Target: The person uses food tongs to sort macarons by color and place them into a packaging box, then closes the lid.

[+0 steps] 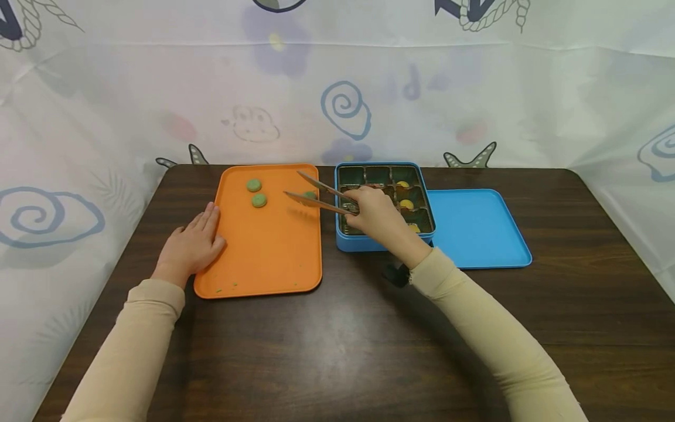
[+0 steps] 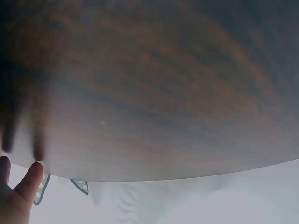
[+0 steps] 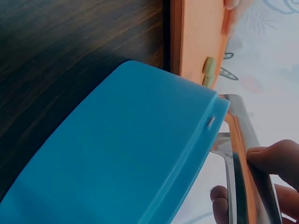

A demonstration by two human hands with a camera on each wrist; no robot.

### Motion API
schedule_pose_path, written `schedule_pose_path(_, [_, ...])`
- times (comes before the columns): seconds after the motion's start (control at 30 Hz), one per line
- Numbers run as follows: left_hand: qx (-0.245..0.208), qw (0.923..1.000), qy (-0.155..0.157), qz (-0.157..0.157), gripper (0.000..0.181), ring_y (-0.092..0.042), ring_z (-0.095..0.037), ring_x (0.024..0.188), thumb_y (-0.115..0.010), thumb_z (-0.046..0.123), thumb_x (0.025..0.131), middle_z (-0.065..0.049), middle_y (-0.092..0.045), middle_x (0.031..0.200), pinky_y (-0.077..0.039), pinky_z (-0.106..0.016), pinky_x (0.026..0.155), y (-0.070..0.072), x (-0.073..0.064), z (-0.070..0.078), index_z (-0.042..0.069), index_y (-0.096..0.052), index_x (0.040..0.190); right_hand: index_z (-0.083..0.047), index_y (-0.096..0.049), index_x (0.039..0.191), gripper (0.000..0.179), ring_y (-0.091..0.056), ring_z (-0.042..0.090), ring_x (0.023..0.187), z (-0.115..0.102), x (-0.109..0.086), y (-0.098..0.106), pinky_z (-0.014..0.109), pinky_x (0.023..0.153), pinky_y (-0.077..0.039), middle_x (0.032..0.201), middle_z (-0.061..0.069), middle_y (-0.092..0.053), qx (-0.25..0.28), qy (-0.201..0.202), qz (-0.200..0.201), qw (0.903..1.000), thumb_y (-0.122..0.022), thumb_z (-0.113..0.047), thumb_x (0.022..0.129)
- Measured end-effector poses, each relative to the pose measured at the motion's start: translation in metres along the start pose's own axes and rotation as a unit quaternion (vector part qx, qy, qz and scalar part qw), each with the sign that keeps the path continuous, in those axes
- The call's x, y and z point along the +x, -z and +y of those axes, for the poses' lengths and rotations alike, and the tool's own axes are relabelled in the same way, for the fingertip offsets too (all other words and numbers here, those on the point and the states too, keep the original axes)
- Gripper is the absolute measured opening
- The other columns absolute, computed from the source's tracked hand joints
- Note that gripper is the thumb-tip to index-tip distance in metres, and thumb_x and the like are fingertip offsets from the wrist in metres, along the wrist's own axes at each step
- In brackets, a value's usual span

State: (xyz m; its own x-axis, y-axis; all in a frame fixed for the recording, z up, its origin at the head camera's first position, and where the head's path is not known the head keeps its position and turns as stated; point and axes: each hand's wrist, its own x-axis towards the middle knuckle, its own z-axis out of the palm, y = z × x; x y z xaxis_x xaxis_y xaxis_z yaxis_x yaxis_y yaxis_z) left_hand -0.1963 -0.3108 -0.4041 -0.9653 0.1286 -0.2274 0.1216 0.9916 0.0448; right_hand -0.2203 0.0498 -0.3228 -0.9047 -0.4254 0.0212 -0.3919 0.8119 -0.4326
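My left hand (image 1: 192, 246) rests against the left edge of an orange tray (image 1: 263, 252), fingers straight; only its fingertips (image 2: 30, 182) show in the left wrist view. My right hand (image 1: 382, 217) grips metal tongs (image 1: 329, 207) above a blue divided box (image 1: 364, 243). The tongs reach left over the tray's right edge, their arms spread apart. A green disc (image 1: 309, 195) shows between them, partly hidden by the lower arm. Two more green discs (image 1: 259, 200) lie on the tray's upper part. Yellow pieces (image 1: 406, 204) sit in the box's right-hand compartments; my right hand covers other compartments.
A flat blue lid (image 1: 474, 228) lies on the dark wooden table (image 1: 316, 363), to the right of the box. Small green crumbs (image 1: 235, 285) dot the tray's near edge. Behind the table hangs a patterned white cloth (image 1: 295, 117).
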Motion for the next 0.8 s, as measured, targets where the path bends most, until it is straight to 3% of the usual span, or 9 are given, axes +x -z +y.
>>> schedule_pose_path(0.13, [0.002,1.0,0.0,0.002,0.065,-0.018,-0.044,0.144,-0.02,0.033,0.099,-0.019,-0.002,0.161,-0.023,-0.065,0.111,-0.001,0.0,-0.001,0.0,-0.002,0.153,-0.003,-0.062,0.126,0.041,-0.057,0.02,0.067,-0.003,0.005,-0.003,0.024,0.052,-0.045,0.114,0.017,-0.067,0.006,-0.001,-0.005,1.0,-0.065,-0.013,0.087])
schedule_pose_path(0.3, [0.0,1.0,-0.001,0.003,0.065,-0.019,-0.044,0.144,-0.02,0.033,0.099,-0.019,-0.003,0.161,-0.023,-0.065,0.111,-0.001,0.0,0.0,-0.001,-0.003,0.153,-0.003,-0.062,0.126,0.039,-0.062,0.021,0.072,-0.005,0.01,-0.008,0.023,0.053,-0.046,0.118,0.017,-0.066,0.005,-0.007,-0.014,0.9999,-0.064,-0.013,0.088])
schedule_pose_path(0.53, [-0.001,1.0,-0.002,0.008,0.065,-0.02,-0.044,0.144,-0.021,0.032,0.099,-0.02,-0.005,0.16,-0.024,-0.064,0.111,0.001,-0.001,0.001,-0.002,-0.005,0.152,-0.004,-0.062,0.126,0.038,-0.056,0.019,0.06,-0.009,0.016,-0.011,0.021,0.048,-0.04,0.116,0.017,-0.065,0.014,-0.028,-0.027,0.9991,-0.063,-0.015,0.09])
schedule_pose_path(0.8, [-0.003,0.9999,0.0,0.011,0.064,-0.02,-0.044,0.144,-0.021,0.031,0.099,-0.021,-0.006,0.16,-0.025,-0.064,0.111,0.0,-0.001,0.0,-0.002,-0.006,0.152,-0.004,-0.064,0.124,0.037,-0.064,0.023,0.079,-0.016,0.023,-0.014,0.025,0.058,-0.051,0.11,0.015,-0.067,0.004,-0.047,-0.051,0.9976,-0.064,-0.016,0.089])
